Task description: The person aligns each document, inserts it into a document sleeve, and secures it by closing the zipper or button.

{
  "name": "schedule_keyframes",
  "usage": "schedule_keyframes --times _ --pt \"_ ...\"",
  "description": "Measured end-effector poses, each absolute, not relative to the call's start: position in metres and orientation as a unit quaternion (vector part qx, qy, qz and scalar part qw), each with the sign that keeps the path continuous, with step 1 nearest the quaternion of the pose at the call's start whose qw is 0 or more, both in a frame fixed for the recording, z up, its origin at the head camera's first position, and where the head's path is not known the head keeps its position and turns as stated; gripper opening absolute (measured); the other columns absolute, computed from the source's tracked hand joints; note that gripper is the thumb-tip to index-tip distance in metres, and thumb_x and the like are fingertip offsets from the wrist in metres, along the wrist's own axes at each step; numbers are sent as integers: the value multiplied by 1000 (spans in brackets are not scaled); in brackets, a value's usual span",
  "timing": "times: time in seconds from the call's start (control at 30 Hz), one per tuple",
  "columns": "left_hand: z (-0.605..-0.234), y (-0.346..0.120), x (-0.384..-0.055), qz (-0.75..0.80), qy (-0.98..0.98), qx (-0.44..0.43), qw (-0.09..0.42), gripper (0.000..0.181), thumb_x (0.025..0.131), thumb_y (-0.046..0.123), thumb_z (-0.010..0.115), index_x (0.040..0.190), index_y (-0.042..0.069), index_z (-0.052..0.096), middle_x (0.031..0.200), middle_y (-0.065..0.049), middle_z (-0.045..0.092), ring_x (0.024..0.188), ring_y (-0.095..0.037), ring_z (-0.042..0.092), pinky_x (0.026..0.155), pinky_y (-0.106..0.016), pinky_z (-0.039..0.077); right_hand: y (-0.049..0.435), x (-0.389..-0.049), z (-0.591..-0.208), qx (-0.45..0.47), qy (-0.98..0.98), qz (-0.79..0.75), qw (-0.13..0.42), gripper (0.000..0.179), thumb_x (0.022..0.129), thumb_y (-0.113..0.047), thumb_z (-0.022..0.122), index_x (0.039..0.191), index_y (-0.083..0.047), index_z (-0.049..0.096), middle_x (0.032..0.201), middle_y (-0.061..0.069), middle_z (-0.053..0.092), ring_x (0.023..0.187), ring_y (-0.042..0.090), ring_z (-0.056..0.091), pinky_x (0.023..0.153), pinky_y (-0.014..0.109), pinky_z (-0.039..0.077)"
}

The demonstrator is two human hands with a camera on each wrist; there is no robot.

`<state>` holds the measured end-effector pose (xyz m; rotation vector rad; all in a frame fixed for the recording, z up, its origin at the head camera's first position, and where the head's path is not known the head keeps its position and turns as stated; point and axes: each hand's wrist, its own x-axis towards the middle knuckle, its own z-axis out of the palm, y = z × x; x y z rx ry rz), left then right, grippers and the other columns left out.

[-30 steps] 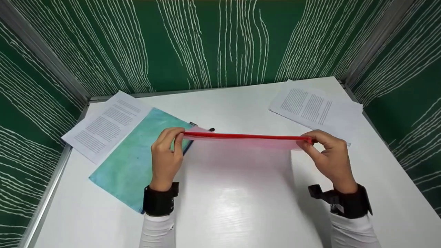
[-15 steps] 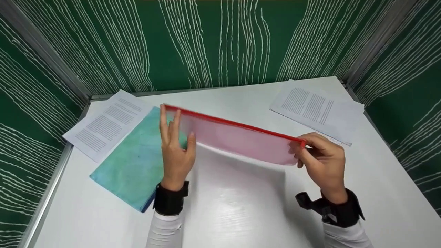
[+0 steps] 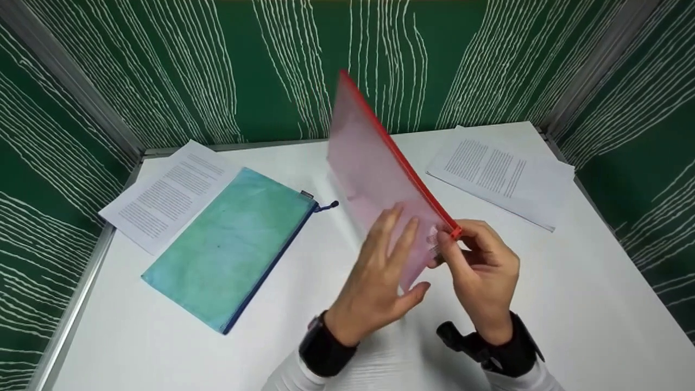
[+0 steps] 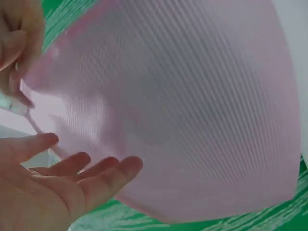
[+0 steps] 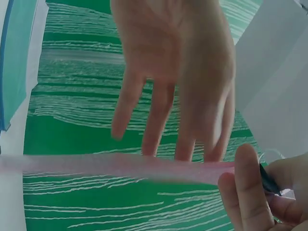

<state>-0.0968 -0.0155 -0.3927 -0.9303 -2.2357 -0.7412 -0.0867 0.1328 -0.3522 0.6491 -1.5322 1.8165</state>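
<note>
A translucent pink zip pouch (image 3: 369, 157) with a red zipper edge stands tilted above the table in the head view. My right hand (image 3: 483, 271) pinches it at the near zipper end, by the red slider. My left hand (image 3: 374, 277) has its fingers spread and lies against or just beside the pouch's near face; exact contact is hard to tell. In the left wrist view the ribbed pink sheet (image 4: 192, 110) fills most of the picture, beyond the left fingertips (image 4: 130, 166). The right wrist view catches the pouch (image 5: 120, 166) nearly edge-on.
On the left of the white table (image 3: 293, 304) lies a green-blue zip pouch (image 3: 228, 244) with a dark blue zipper, beside printed sheets (image 3: 168, 195). More printed sheets (image 3: 488, 168) lie at the back right. Green walls (image 3: 282, 70) with white lines enclose the table.
The pouch has swung from level to steeply upright, its far end now up and away. My left hand has let go of its left end and moved right, towards the right hand.
</note>
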Motion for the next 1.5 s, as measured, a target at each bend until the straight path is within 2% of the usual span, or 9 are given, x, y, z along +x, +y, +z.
schedule_keyframes --times 0.13,0.27,0.4,0.5,0.63,0.83,1.07,1.27,1.5 --pt "-396 -2 -94 -273 -841 -331 328 75 77 10 62 141 -4 26 146 -22 26 136 -31 26 110 -37 25 122 -80 -349 257 -608 658 362 17 69 27 58 85 23 58 79 24 58 69 18 60 52 19 51" --pt "-396 1 -94 -318 -820 -304 366 50 85 0 50 134 -3 39 135 -17 45 126 -23 43 104 -30 34 117 -77 -347 285 -634 615 371 18 70 22 63 88 20 60 83 25 59 75 17 59 58 17 51" --pt "-394 -5 -95 -378 -786 -301 386 38 85 -6 49 123 -1 51 116 -12 60 108 -16 57 94 -25 44 117 -78 -347 343 -630 599 357 22 73 14 67 93 21 59 89 27 59 82 21 60 65 21 53" --pt "-389 -14 -96 -427 -759 -310 381 35 84 -10 48 117 0 55 106 -10 63 99 -14 61 88 -25 48 119 -80 -346 384 -617 590 352 25 77 10 66 97 22 58 96 29 58 85 25 61 70 25 53" --pt "-379 -30 -96 -516 -714 -319 351 26 86 -10 51 110 -3 57 98 -13 65 89 -16 64 80 -26 52 124 -83 -343 393 -602 589 370 23 79 9 64 97 22 58 101 31 58 86 28 62 71 25 52" --pt "-368 -53 -97 -692 -614 -316 210 24 92 -8 42 113 -10 54 100 -23 65 87 -25 67 71 -36 54 133 -84 -340 359 -598 591 406 19 77 9 65 92 20 60 98 30 60 83 27 63 72 23 52" --pt "-367 -73 -111 -715 -660 -208 97 25 94 1 45 116 -8 54 97 -24 65 82 -32 67 69 -40 54 135 -94 -344 344 -670 550 362 20 74 15 61 94 15 64 96 27 62 81 25 63 69 22 52" --pt "-397 -85 -133 -589 -777 -198 100 21 93 4 50 109 -6 59 84 -20 66 71 -30 65 63 -34 53 129 -112 -361 337 -731 520 287 31 70 21 61 97 6 67 95 20 64 77 26 63 66 22 52" --pt "-412 -90 -141 -509 -830 -185 135 10 85 13 66 90 4 67 74 -5 67 62 -11 59 56 -22 48 124 -146 -390 329 -777 479 242 32 78 4 66 110 0 64 109 11 61 72 15 63 63 19 51"
